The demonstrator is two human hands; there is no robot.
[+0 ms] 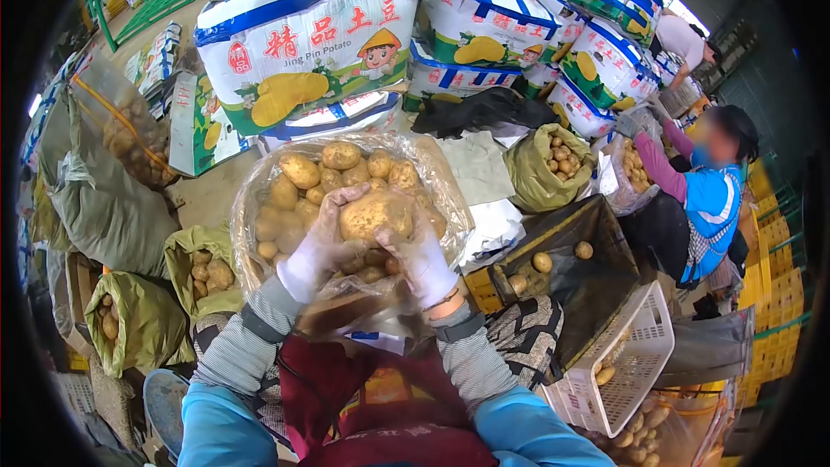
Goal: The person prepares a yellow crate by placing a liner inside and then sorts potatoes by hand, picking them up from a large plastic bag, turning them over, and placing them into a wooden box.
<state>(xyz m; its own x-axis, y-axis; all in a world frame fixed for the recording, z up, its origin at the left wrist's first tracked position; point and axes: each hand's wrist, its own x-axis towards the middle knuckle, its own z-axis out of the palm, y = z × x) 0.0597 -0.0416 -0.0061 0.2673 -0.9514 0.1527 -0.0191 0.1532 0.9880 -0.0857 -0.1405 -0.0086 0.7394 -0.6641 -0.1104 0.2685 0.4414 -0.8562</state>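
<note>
A large potato [377, 214] is held between my two gloved hands. My left hand [327, 238] grips its left side, fingers curled over the top. My right hand [420, 261] presses on its right and lower side. Beneath them stands an open box lined with clear plastic [246, 272], heaped with potatoes [298, 170]. Part of the heap is hidden by my hands.
Printed potato cartons [303, 52] are stacked ahead. Green sacks of potatoes [138, 329] stand at left, another sack [527, 177] at right. A dark bin [596, 272] with a few potatoes and a white crate [622, 372] are near my right. A co-worker [705, 199] sits beyond.
</note>
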